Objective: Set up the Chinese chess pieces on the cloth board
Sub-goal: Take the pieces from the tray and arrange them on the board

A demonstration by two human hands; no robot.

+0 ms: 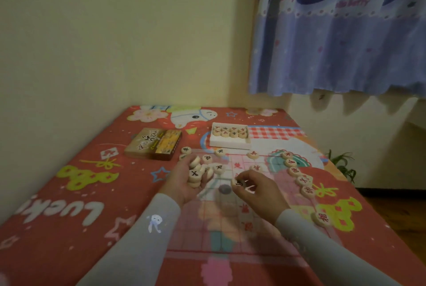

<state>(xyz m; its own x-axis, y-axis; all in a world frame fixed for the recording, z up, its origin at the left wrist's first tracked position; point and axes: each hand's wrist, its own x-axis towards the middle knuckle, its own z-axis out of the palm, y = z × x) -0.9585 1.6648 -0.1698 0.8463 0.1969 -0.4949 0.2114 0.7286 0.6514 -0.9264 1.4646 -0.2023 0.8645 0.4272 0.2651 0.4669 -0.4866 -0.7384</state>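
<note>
The cloth board, thin and half see-through, lay on a red cartoon-printed bed, and everything below is placed against it. The left hand was cupped palm-up over the board's far-left corner, fingers curled round a heap of wooden pieces. The right hand, just to its right and above the board's middle, pinched a single black-marked piece between thumb and fingertips. A column of red-marked pieces ran along the board's right edge, a few more stood scattered near its far edge, and one lay off its near-right corner. Beyond the far edge sat a white tray with a row of pieces in it, and a printed box to the tray's left.

The step seemed to be placing that pinched piece. It would go best lowered flat onto a line crossing, character up, and released without dragging, since the cloth would likely wrinkle. The loaded palm wanted keeping level, or the heap could spill onto pieces already set.
</note>
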